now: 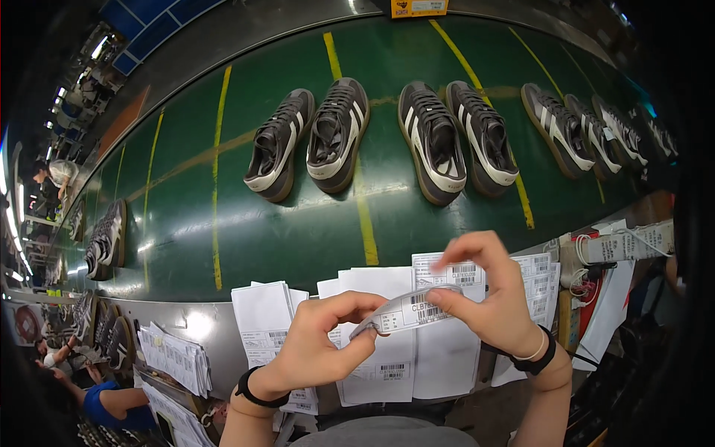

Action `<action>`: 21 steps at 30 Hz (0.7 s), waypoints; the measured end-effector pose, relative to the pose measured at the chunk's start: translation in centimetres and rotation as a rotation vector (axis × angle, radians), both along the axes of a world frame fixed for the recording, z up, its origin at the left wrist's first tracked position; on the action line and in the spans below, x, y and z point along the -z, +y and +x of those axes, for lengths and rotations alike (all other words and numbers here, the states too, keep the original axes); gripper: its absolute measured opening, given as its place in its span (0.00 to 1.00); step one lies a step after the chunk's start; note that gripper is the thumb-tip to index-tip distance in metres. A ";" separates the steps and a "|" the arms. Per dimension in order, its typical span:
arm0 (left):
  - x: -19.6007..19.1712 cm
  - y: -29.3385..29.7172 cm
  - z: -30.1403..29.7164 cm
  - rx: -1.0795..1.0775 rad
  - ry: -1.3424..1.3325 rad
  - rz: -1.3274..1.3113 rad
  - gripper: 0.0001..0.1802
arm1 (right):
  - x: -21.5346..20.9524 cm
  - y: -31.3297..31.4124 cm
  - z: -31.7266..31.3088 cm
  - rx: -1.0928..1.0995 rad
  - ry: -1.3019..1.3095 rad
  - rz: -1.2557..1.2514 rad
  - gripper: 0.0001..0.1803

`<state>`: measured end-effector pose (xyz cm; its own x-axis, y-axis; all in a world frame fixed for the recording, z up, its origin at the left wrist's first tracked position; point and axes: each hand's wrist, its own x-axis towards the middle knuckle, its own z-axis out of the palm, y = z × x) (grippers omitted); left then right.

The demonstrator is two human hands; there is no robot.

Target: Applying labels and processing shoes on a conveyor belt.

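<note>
My left hand (320,339) pinches one end of a curled strip of white barcode labels (406,314) between thumb and fingers. Against the strip's other end rests the thumb of my right hand (497,302). The right index finger is raised away from that thumb and slightly blurred; its other fingers are mostly hidden. Below the strip, white paper sheets (447,365) with printed barcode labels lie side by side along the near edge of the green belt (290,238). Both wrists wear black bands.
Dark sneakers with white stripes stand in pairs on the belt: one left pair (337,138), one middle pair (432,141), several more at right. Label stacks (175,357) lie at lower left. A yellow box (418,7) sits at the far edge. A person in blue (112,406) is at lower left.
</note>
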<state>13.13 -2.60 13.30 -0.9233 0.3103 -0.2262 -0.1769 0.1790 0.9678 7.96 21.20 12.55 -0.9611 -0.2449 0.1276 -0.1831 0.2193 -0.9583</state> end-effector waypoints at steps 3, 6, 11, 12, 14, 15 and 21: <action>0.7 -0.5 -2.8 0.000 0.137 -0.109 0.32 | 1.1 0.9 -2.6 -0.061 0.143 0.249 0.08; 3.2 -2.5 -7.6 -0.207 0.537 -0.780 0.48 | 2.3 4.5 -8.4 0.381 0.665 0.573 0.08; 7.7 -5.7 -16.3 -0.066 0.356 -1.275 0.41 | 7.7 10.8 -18.5 0.445 0.316 0.497 0.22; 8.0 -5.7 -17.0 -0.062 0.371 -1.271 0.41 | 9.3 11.1 -19.5 0.510 0.250 0.580 0.23; 8.3 -5.8 -17.9 -0.103 0.270 -1.097 0.30 | 10.4 11.1 -20.1 0.628 0.160 0.764 0.29; 9.0 -6.7 -18.0 -0.105 0.273 -1.108 0.30 | 10.2 10.1 -19.8 0.628 0.161 0.752 0.29; 8.2 -4.7 -9.5 0.103 0.573 -1.210 0.21 | 6.7 -0.6 -14.5 0.146 0.599 0.589 0.21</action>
<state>3.63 -7.28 5.13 -0.9643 0.2647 0.0025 0.2629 0.9566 0.1253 -6.54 20.63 5.89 -0.7990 -0.3100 0.5153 -0.5541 0.7123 -0.4308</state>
